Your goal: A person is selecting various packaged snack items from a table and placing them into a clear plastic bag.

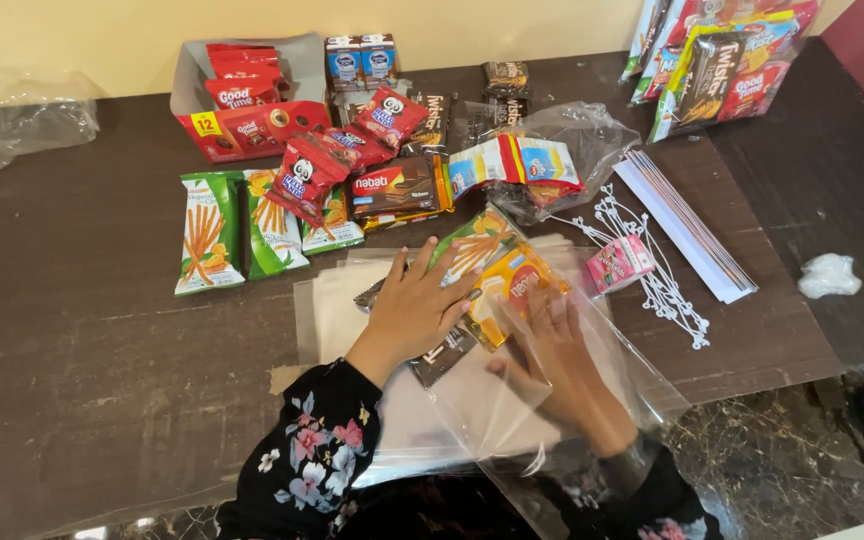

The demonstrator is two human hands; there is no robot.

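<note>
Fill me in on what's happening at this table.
A person in floral sleeves is working snack packets inside a clear plastic bag on a dark table. The left hand presses flat on the bag over a dark wrapper. The right hand is inside the bag, beside an orange biscuit packet. More snacks lie behind: green stick-snack packets, a red carton and a pink packet.

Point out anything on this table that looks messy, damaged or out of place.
Nothing looks spilled or damaged. A crumpled white wad lies alone near the table's right edge, and crumpled clear plastic sits at far left. The snack packs overlap loosely rather than lying in rows.
</note>
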